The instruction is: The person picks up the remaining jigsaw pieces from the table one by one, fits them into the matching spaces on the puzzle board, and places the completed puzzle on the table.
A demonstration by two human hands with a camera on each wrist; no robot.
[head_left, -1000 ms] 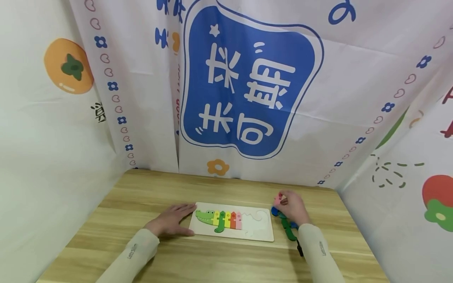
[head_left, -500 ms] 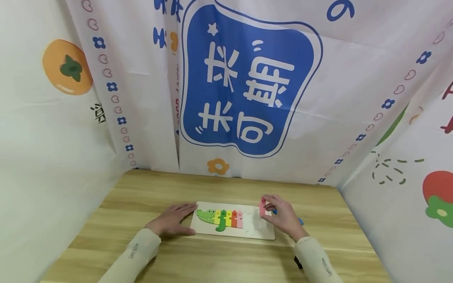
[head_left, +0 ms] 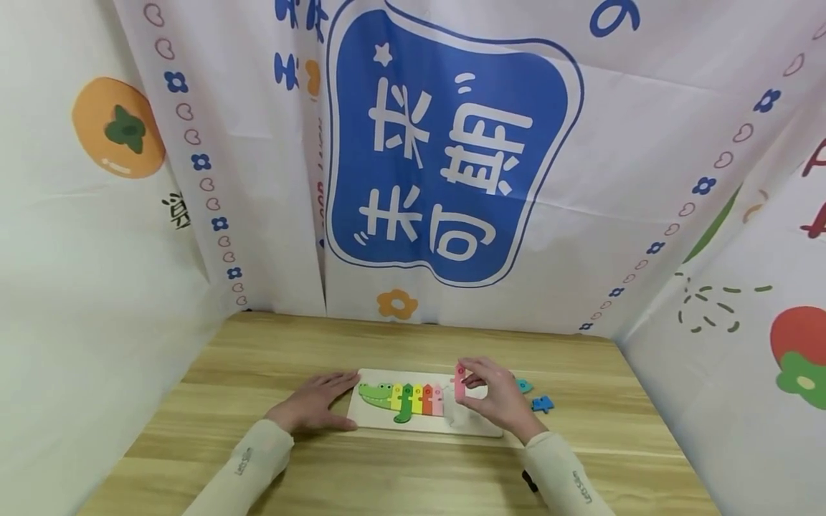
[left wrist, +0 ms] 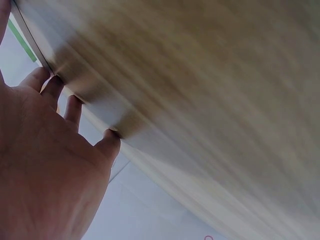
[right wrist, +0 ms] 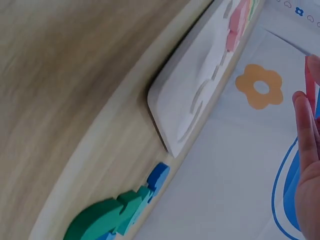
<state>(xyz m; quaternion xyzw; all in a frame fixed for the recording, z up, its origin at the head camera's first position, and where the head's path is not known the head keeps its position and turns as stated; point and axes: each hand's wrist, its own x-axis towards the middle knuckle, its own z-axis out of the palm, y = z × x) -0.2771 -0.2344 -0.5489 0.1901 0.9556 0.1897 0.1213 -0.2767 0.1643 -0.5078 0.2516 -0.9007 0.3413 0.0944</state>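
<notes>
A pale puzzle board [head_left: 474, 424] lies on the table with a crocodile partly laid in: green head [head_left: 376, 393], then yellow, green, orange and pale pink pieces, and a green leg [head_left: 404, 409]. My left hand [head_left: 314, 403] rests at the board's left edge, fingers spread, fingertips and thumb touching it. Between thumb and fingertips my right hand [head_left: 500, 398] pinches a deeper pink puzzle piece [head_left: 459, 382] upright above the recess in the right half. In the right wrist view this piece [right wrist: 310, 85] shows only in part, beside the fingers.
Right of the board lie loose pieces: a teal one [head_left: 523, 385], a blue one [head_left: 543, 404] and a green one [right wrist: 95, 220]. A black object [head_left: 530, 481] lies partly under the right sleeve. White printed cloth [head_left: 284, 279] hangs behind and beside the wooden table.
My right hand has picked the deeper pink piece from the loose pieces and carried it left over the board. My left hand has stayed at the board's edge.
</notes>
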